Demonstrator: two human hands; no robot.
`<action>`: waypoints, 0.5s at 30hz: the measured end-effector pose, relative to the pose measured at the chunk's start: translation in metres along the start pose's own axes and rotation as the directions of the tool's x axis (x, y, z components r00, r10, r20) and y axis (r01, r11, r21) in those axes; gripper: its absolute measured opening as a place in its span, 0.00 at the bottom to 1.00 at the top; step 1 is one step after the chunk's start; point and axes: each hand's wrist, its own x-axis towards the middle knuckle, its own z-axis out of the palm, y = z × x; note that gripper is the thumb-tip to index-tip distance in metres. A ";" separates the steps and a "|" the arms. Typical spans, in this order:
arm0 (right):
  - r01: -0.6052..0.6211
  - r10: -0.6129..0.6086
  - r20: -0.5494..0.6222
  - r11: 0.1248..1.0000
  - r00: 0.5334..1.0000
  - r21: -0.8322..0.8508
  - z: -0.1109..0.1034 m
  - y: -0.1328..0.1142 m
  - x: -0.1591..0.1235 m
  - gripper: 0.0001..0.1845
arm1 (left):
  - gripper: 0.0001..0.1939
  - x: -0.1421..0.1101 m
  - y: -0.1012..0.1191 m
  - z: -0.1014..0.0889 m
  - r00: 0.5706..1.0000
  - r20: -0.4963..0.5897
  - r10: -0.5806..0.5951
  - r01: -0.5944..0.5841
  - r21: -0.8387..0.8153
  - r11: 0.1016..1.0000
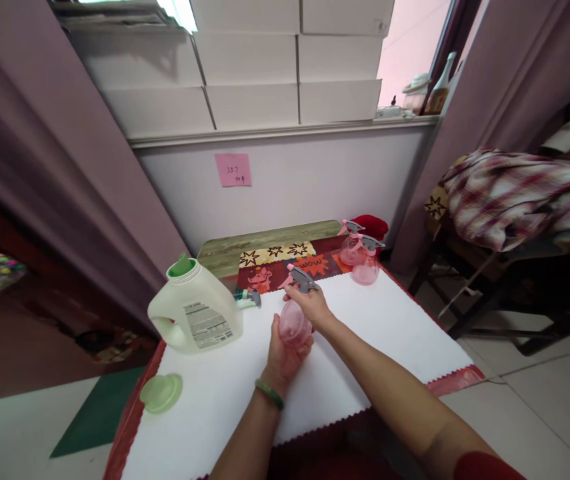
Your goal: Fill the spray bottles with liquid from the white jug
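Note:
A clear pink spray bottle (295,323) with a grey and pink trigger head is held over the white table sheet. My left hand (287,357), with a green bangle at the wrist, cups the bottle's round body from below. At its neck, just under the trigger head (303,279), my right hand (309,305) has its fingers closed. Left of my hands stands a large pale-green jug (195,308) with its mouth uncapped. A light-green cap (161,393) lies on the sheet nearer me. Two similar pink spray bottles (365,270) stand at the table's far right.
Behind the jug, another spray head (249,298) in grey and green shows partly. A red item (371,225) sits behind the far bottles. Right of the table is a stool (485,293) heaped with plaid cloth (519,193). A pink note (233,169) is on the wall.

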 end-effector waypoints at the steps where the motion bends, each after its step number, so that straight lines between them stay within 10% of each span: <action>1: 0.001 -0.001 -0.018 1.000 1.000 -0.003 0.002 0.000 0.000 0.19 | 0.26 0.000 -0.002 -0.001 0.999 -0.006 0.033 -0.033 -0.018 0.999; 9: -0.025 0.011 -0.117 0.993 0.993 -0.118 0.011 -0.005 -0.006 0.17 | 0.24 -0.001 -0.006 -0.002 0.988 -0.009 0.154 -0.154 -0.102 0.983; 15: 0.068 -0.064 0.032 0.986 0.997 -0.150 0.001 -0.003 -0.023 0.21 | 0.27 -0.007 -0.005 -0.001 0.988 -0.045 0.150 -0.152 -0.053 0.987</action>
